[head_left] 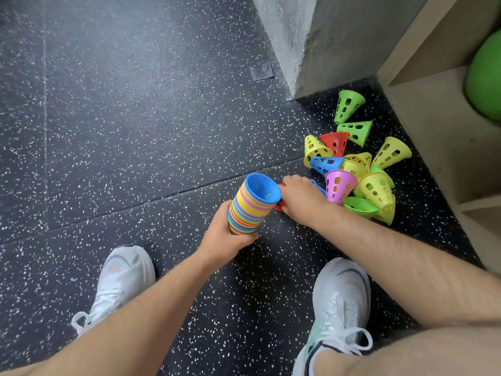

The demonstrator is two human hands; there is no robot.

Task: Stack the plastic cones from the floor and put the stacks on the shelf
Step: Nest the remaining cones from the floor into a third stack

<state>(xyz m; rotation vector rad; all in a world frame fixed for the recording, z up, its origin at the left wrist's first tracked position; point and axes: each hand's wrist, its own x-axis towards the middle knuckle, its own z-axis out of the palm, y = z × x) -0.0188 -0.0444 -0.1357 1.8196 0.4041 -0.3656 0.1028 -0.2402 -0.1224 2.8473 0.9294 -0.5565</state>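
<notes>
Head view: cone stack (250, 207) inside left fingers (247, 238)

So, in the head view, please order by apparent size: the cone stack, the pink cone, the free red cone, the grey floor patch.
1. The cone stack.
2. The pink cone and the free red cone: nearly alike, the pink one nearer the camera, so unranked.
3. The grey floor patch.
</notes>
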